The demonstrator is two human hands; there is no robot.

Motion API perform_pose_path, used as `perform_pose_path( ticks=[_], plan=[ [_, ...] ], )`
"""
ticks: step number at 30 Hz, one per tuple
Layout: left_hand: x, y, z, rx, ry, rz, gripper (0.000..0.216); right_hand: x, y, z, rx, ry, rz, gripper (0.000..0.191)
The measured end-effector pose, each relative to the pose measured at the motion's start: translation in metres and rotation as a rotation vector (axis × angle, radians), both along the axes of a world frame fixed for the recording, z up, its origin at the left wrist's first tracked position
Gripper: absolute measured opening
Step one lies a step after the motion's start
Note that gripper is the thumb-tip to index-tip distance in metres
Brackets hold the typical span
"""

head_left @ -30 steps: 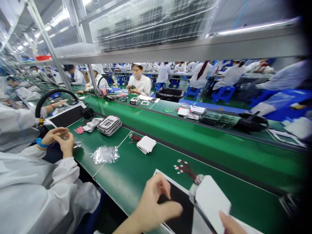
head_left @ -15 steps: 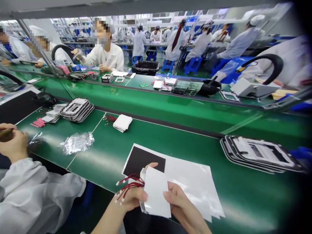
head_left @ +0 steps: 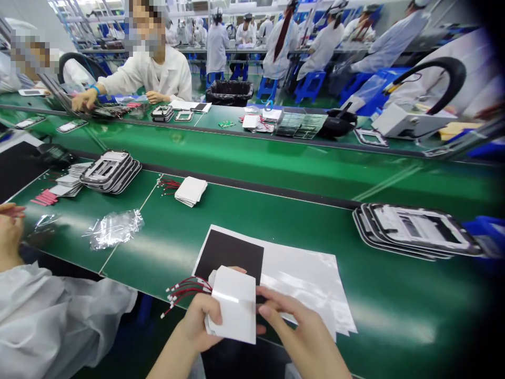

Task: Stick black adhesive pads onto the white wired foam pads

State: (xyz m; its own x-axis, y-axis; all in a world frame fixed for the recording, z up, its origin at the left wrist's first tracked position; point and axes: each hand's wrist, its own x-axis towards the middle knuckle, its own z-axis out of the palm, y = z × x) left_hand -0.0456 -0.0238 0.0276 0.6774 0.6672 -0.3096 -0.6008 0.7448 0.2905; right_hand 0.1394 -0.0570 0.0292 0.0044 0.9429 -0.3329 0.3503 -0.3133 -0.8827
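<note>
My left hand (head_left: 205,318) grips a stack of thin white panels (head_left: 236,305), thumb on top and fingers underneath. Red and dark wire leads (head_left: 187,289) with small white connectors stick out from the stack's left side. At the right edge of the panels is my right hand (head_left: 290,321), its thumb and forefinger slightly apart with nothing visible between them; whether they touch the edge I cannot tell. Beneath and beyond the hands lie white sheets (head_left: 303,273) with a black rectangle (head_left: 232,252) on their left part.
Another stack of wired white panels (head_left: 191,190) lies farther back. Clear plastic bags (head_left: 116,229) are to the left, near a pile of frames (head_left: 110,171). More frames (head_left: 414,231) sit at the right. A co-worker's sleeve (head_left: 59,321) is close on my left.
The panel stack has shifted slightly left in my left hand. My right fingers have loosened from its right edge. The view has tilted down, and the co-worker across reaches to the side.
</note>
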Motion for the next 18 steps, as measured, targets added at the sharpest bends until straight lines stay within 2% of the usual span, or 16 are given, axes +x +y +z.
perform_pose_path(
  ticks=[2,4,5,6,8,11,14,16,18],
  plan=[
    [-0.006,-0.004,-0.004,0.008,-0.001,-0.01,0.082,-0.002,-0.006,0.002,0.307,-0.142,0.012,0.058],
    [-0.01,-0.009,-0.006,0.017,0.064,-0.023,0.077,-0.008,-0.008,0.006,0.579,-0.233,0.198,0.093],
    [-0.012,-0.011,-0.007,0.017,0.108,-0.033,0.074,-0.013,-0.008,0.009,0.661,-0.286,0.318,0.103],
    [-0.013,-0.013,-0.007,0.013,0.146,-0.047,0.072,-0.018,-0.007,0.012,0.705,-0.349,0.424,0.106],
    [-0.014,-0.015,-0.006,0.006,0.171,-0.068,0.071,-0.029,-0.002,0.019,0.731,-0.457,0.56,0.093],
    [-0.014,-0.018,-0.005,-0.021,0.103,-0.044,0.071,-0.038,0.005,0.026,0.712,-0.499,0.643,0.076],
    [-0.016,-0.021,-0.007,-0.082,0.104,0.021,0.064,-0.037,0.008,0.027,0.666,-0.457,0.684,0.082],
    [-0.019,-0.021,-0.009,-0.111,0.139,0.057,0.057,-0.027,0.008,0.024,0.617,-0.4,0.62,0.084],
    [-0.023,-0.017,-0.011,-0.11,0.146,0.097,0.055,-0.012,0.005,0.016,0.58,-0.396,0.416,0.065]
  ],
)
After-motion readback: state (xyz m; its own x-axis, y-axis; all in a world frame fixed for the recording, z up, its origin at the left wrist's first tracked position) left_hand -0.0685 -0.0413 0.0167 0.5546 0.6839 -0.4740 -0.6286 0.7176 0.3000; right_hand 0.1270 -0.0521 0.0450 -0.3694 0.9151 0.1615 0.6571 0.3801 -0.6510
